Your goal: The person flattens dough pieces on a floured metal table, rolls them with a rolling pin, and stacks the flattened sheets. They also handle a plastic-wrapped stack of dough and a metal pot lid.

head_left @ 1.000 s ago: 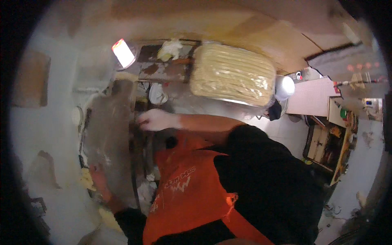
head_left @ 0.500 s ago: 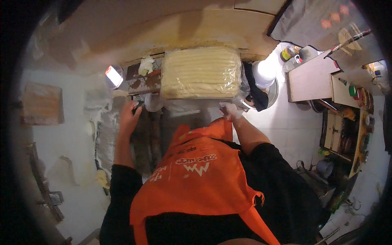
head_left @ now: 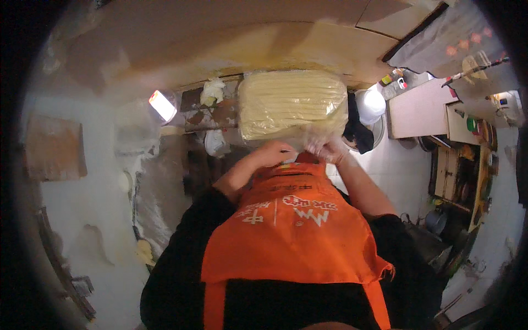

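I see an orange apron [head_left: 291, 231] with white printed markings across the chest and a frayed right edge. Under it I wear a black top [head_left: 181, 264] with sleeves pushed up above the elbows, forearms bare.

The bagged block of noodles [head_left: 291, 103] lies just beyond both hands, lamp [head_left: 162, 105] to its left, bowl [head_left: 369, 104] to its right

1 noodle bag [head_left: 292, 103], 2 hands [head_left: 275, 153] [head_left: 326, 149]

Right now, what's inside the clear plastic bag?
Inside the clear plastic bag: a block of pale yellow noodle strands. Both hands, left hand and right hand, cover its near edge; the underside is hidden.
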The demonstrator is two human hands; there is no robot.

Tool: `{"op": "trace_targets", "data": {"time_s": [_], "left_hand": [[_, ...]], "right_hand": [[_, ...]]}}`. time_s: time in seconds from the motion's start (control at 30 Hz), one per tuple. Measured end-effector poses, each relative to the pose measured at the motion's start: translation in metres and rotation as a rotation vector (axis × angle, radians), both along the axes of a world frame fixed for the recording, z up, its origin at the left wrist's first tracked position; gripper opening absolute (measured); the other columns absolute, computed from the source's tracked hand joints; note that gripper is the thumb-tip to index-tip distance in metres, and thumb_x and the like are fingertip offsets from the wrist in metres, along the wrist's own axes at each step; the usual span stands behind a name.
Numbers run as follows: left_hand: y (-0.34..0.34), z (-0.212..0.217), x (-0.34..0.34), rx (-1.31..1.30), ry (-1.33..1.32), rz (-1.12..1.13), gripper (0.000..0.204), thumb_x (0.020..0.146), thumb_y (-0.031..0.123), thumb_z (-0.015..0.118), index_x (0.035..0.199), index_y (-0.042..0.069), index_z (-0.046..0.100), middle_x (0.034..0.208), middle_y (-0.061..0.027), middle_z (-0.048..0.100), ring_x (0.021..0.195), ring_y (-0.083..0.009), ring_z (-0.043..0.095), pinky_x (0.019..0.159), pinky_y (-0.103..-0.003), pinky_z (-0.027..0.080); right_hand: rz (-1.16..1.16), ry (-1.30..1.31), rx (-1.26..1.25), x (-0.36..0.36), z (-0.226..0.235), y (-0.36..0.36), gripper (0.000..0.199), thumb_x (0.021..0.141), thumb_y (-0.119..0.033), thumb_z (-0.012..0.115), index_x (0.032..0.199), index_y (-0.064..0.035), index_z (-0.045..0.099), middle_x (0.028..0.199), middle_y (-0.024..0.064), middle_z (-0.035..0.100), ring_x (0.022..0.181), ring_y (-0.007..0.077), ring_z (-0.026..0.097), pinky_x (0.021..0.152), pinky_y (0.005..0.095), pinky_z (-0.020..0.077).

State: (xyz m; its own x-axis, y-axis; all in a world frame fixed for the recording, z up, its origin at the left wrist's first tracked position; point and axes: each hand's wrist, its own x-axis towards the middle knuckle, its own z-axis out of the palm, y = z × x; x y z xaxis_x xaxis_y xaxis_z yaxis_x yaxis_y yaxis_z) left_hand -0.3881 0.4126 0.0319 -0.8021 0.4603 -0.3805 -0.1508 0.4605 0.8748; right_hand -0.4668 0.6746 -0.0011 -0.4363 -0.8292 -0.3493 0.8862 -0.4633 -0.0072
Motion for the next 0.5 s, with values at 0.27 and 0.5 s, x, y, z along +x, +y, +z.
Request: {"op": "trace_targets", "data": {"time_s": [0.27,0.5], "left_hand": [[-0.021,0.003,-0.061,0.403,-0.233,0.81,0.05,0.098,0.027,0.068,0.134,-0.005,0.053,0.104,-0.0125,0.072,0.087,-0.0197,0.069,0.076,-0.035,0.057],[-0.076,-0.067,0.001,-0.395,0.801,0.71,0.058,0.101,0.018,0.06,0.151,-0.003,0.039,0.14,-0.0238,0.057,0.129,-0.0381,0.056,0.113,-0.045,0.041]], "right_hand": [[-0.532,0.594,0.536,-0.074,0.106,-0.027,0.057,0.096,-0.007,0.059,0.151,-0.0142,0.044,0.097,0.0037,0.06,0.086,0.0161,0.059,0.077,0.0317,0.0535],[0.099,1.371,1.743,-0.009,0.061,-0.005,0.054,0.089,-0.012,0.068,0.141,-0.0018,0.057,0.139,0.0243,0.062,0.129,0.0375,0.059,0.107,0.0434,0.0466]]}}
